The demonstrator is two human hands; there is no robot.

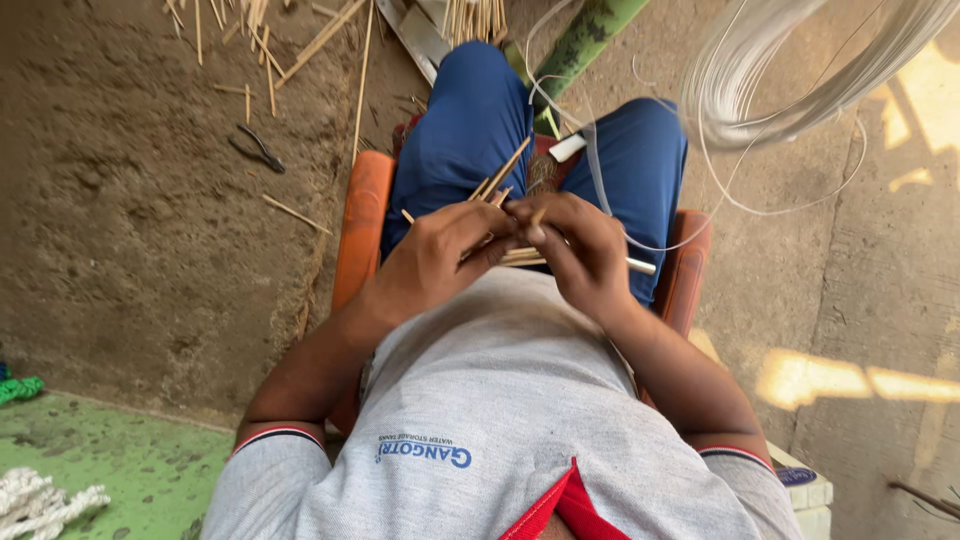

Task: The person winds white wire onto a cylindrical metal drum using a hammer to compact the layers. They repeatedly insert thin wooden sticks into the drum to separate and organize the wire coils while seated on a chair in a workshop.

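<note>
Bamboo sticks [505, 215] gripped in both hands over the lap.
The left hand [440, 262] and right hand [575, 250] curl tightly round the bundle, above an orange stool [362, 225]; white wire [640, 240] trails across the right knee.

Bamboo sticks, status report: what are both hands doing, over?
Left hand and right hand both shut on bamboo sticks, over the lap. White wire trails across right knee. Pliers lie untouched on the ground.

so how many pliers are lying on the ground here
1: the dark pliers lie on the bare ground left of the person's knees, among scattered sticks. Others may be hidden.
</note>
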